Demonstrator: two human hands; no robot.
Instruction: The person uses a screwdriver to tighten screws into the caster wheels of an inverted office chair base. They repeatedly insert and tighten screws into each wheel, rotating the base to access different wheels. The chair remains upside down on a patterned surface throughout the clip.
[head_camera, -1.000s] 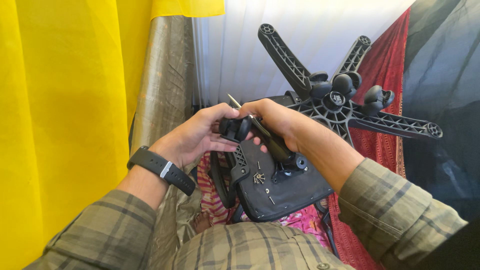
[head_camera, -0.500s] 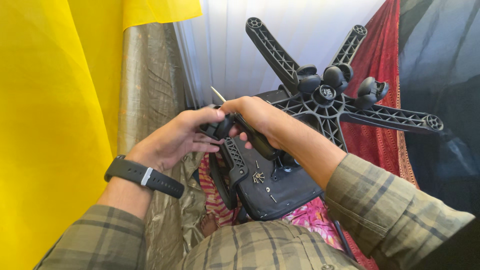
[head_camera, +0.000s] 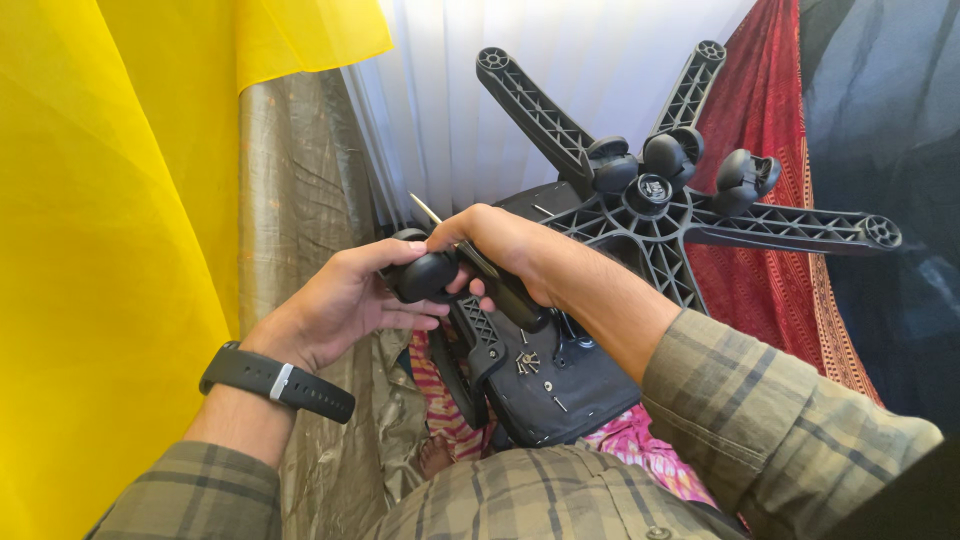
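Observation:
An upturned black star-shaped chair base (head_camera: 640, 215) lies in front of me, its ribbed legs pointing up and out, with several black caster wheels (head_camera: 665, 155) resting near its hub. My left hand (head_camera: 345, 300) grips a black caster wheel (head_camera: 425, 275) at the end of the nearest leg. My right hand (head_camera: 500, 255) is closed on a tool whose thin metal tip (head_camera: 425, 208) pokes out above the wheel. A black plate (head_camera: 560, 390) beneath holds a few small loose screws (head_camera: 528, 362).
Yellow fabric (head_camera: 110, 220) hangs at the left, next to a dull gold cloth (head_camera: 290, 190) and a white curtain (head_camera: 450, 110). Red patterned cloth (head_camera: 780, 130) and dark fabric (head_camera: 880, 120) are at the right. A black wristband (head_camera: 275, 383) is on my left wrist.
The view has shifted slightly; both hands stay clasped around the wheel and tool, moving a little to the left in view.

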